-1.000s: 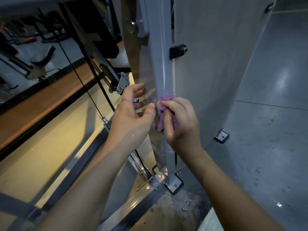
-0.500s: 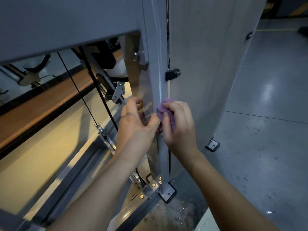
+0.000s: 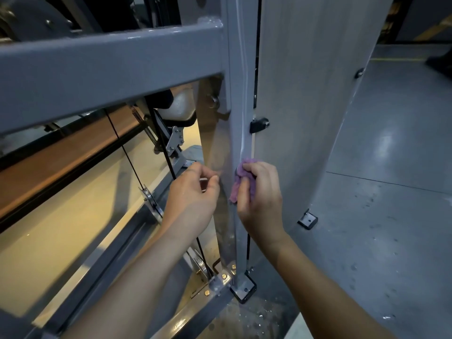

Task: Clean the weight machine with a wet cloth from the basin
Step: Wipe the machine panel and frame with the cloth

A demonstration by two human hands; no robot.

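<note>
The weight machine's grey upright post (image 3: 241,94) runs down the middle of the view to a bolted foot plate (image 3: 245,289). My right hand (image 3: 261,196) grips a bunched purple cloth (image 3: 241,182) and presses it against the post's front edge at mid height. My left hand (image 3: 193,199) is just left of the post with its fingers curled, fingertips at the clear side panel (image 3: 212,148); nothing is visibly held in it. The basin is not in view.
A thick grey crossbeam (image 3: 102,69) spans the upper left. Black cables (image 3: 127,162) and pulleys (image 3: 151,199) run behind my left arm. A tall pale shroud panel (image 3: 305,106) stands right of the post. Wet specks dot the grey floor (image 3: 379,216).
The view has tilted up, bringing the crossbeam into sight. My right hand stays with the cloth on the post. My left hand's fingers have curled in from a flatter hold on the panel.
</note>
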